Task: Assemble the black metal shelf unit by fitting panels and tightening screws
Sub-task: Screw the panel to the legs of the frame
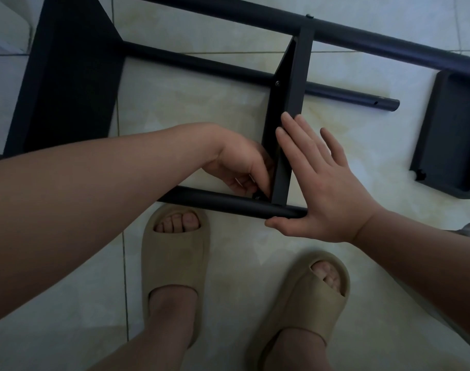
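Observation:
The black metal shelf unit lies on its side on the tiled floor. A narrow shelf panel [295, 84] stands on edge between three black tubes. The near tube [218, 200] runs just in front of my feet. My left hand [242, 164] curls its fingers at the panel's lower corner, pinching a small screw [257, 196] where panel meets tube. My right hand [319, 180] lies flat with straight fingers against the panel's right face, thumb under the near tube's end. A fitted screw [277, 83] shows higher on the panel.
A wide black shelf panel [68, 76] forms the unit's left end. A loose black panel [450, 140] lies on the floor at the right. The far tube [362, 38] crosses the top. My feet in beige slides [175, 266] stand on pale tiles below the unit.

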`<state>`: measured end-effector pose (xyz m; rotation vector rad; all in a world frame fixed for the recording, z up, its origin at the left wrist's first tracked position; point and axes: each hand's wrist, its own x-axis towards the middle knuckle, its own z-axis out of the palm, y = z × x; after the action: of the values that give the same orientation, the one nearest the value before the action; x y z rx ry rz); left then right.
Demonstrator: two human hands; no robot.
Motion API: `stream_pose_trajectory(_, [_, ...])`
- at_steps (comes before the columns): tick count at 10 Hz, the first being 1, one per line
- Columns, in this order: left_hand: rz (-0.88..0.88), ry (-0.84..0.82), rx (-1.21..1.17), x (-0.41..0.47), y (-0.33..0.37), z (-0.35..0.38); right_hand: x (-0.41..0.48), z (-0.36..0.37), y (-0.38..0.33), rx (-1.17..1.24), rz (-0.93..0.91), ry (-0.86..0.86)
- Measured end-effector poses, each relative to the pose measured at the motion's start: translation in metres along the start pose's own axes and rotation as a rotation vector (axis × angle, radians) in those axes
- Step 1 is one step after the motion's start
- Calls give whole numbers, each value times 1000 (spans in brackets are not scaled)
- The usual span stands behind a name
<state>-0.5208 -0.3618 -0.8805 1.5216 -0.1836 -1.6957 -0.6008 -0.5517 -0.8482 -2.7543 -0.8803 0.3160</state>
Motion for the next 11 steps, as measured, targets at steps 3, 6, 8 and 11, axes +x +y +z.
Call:
stream_pose_trajectory(3, [-33,-9,-2,3,-3,2,0,1,0,2,0,5])
stream_pose_trajectory(6, [-11,3,0,1,-2,-1,0,1,0,1,-2,8])
stream_pose_trajectory(8, [-38,-15,9,4,-3,2,0,1,0,-3,2,1])
stream_pose_trajectory(11, [-9,-25,-2,3,0,1,0,0,-1,4,3,4])
